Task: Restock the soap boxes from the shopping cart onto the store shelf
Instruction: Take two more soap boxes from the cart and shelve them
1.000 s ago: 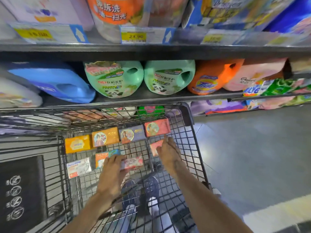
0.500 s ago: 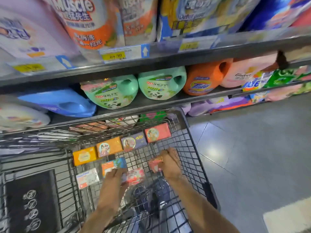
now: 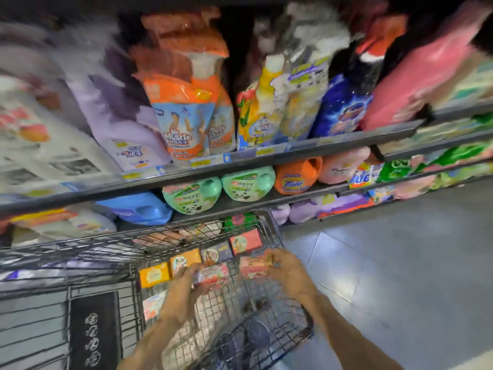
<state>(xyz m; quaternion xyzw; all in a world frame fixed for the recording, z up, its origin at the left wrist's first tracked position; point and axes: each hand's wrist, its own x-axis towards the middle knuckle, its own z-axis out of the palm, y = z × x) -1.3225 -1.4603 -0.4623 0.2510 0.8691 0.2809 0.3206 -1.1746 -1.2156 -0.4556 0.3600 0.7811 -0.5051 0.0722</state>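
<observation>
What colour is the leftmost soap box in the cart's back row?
Yellow-orange soap box; head view.

Wire cart (image 3: 269, 222) basket carries soap boxes (image 3: 245, 240); shelf (image 3: 266, 200) carries detergent jugs (image 3: 248, 184).

My head camera looks forward and down, close over the shopping cart (image 3: 202, 236), facing blurred, perhaps tilted, store shelves (image 3: 266, 153).

Top row of plastic bags and bottles (image 3: 293, 76) on upper metal shelf is motion-smeared, labels mostly unreadable; both forearms cut off by bottom edge; print on pale pink soap box (image 3: 213, 275) in left hand (image 3: 186, 287) too blurred to read
</observation>
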